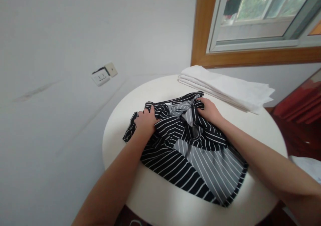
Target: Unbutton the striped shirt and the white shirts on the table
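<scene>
A black garment with white stripes, looking like a shirt (173, 165), lies rumpled on a round white table (160, 199). Its paler grey inner side shows at the lower right and around the middle. My left hand (146, 120) grips the bunched cloth on the left, fingers curled over it. On the upper right, near the collar-like edge, my right hand (207, 109) pinches the fabric, with the thumb and some fingertips partly hidden in the folds. The lower part of the garment spreads flat towards me between my forearms.
Folded white sheets (223, 87) lie at the table's far right edge. Behind stands a white wall with a socket (100, 77); a wood-framed window (255, 57) is at upper right. Red folded cloth (301, 100) sits beyond the table on the right.
</scene>
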Tool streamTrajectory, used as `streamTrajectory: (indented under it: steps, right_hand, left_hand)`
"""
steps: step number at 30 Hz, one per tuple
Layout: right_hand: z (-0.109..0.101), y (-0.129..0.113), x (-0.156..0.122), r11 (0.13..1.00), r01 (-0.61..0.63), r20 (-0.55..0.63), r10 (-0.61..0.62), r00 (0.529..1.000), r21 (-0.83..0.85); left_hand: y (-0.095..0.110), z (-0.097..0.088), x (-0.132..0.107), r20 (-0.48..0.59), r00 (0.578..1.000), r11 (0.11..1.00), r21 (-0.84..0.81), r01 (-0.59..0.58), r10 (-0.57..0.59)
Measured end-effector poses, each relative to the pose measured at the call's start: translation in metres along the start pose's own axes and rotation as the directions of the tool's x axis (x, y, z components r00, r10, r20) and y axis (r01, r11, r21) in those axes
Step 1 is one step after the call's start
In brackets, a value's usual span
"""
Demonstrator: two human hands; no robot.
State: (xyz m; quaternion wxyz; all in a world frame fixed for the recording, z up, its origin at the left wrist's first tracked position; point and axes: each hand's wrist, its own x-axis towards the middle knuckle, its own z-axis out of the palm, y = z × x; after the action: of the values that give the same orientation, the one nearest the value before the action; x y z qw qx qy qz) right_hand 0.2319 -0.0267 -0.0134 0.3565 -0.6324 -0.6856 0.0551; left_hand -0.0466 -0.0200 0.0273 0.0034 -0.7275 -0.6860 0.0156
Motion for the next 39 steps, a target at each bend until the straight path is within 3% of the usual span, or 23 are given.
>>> streamTrajectory:
  steps: [3,6,10,12,15,19,20,22,25,29,32,35,39]
  right_hand:
    - [0.006,-0.018,-0.006,0.976,0.039,-0.192,0.002,0.981,0.213]
    - [0.020,-0.042,-0.018,0.935,0.084,-0.263,0.010,0.965,0.344]
    - [0.039,-0.067,-0.035,0.879,0.199,-0.113,-0.165,0.980,0.434]
    - [0.041,-0.072,-0.040,0.825,0.203,0.020,-0.251,0.968,0.528]
    - [0.034,-0.074,-0.040,0.696,0.031,0.227,-0.275,0.934,0.717]
    - [0.020,-0.071,-0.035,0.301,-0.384,0.456,-0.226,0.860,0.873]
    - [0.019,-0.069,-0.033,0.217,-0.448,0.490,-0.213,0.846,0.868]
    - [0.019,-0.062,-0.028,0.129,-0.497,0.512,-0.152,0.845,0.858]
    - [0.022,-0.044,-0.020,0.127,-0.443,0.444,0.017,0.896,0.888]
    - [0.019,-0.014,-0.008,0.253,-0.359,0.326,0.163,0.931,0.898]
    - [0.014,0.000,0.000,0.310,-0.337,0.269,0.241,0.932,0.889]
    - [0.013,0.004,0.003,0.302,-0.344,0.270,0.262,0.927,0.889]
    - [0.015,0.000,0.004,0.273,-0.350,0.299,0.210,0.931,0.896]
  left_hand:
    - [0.003,0.005,0.004,-0.073,0.995,0.995,-0.063,-0.079,0.074]
    - [0.009,0.008,0.009,-0.169,0.966,0.913,-0.328,-0.244,0.198]
    - [0.022,0.010,0.008,-0.270,0.913,0.634,-0.658,-0.407,0.307]
    - [0.025,0.012,0.004,-0.285,0.898,0.584,-0.684,-0.436,0.336]
    - [0.023,0.016,0.001,-0.307,0.865,0.592,-0.634,-0.497,0.398]
    - [0.015,0.017,0.004,-0.278,0.804,0.610,-0.536,-0.584,0.525]
    - [0.014,0.016,0.005,-0.268,0.797,0.624,-0.507,-0.595,0.542]
    - [0.013,0.014,0.005,-0.260,0.804,0.677,-0.438,-0.592,0.535]
    - [0.008,0.007,0.007,-0.257,0.859,0.814,-0.286,-0.505,0.443]
    - [-0.013,0.001,0.026,-0.251,0.932,0.956,-0.064,-0.285,0.261]
    - [-0.040,0.004,0.056,-0.277,0.947,0.986,0.012,-0.165,0.162]
    - [-0.066,0.008,0.089,-0.316,0.940,0.992,0.059,-0.114,0.127]
    - [-0.093,0.002,0.126,-0.269,0.937,0.972,0.130,-0.194,0.223]
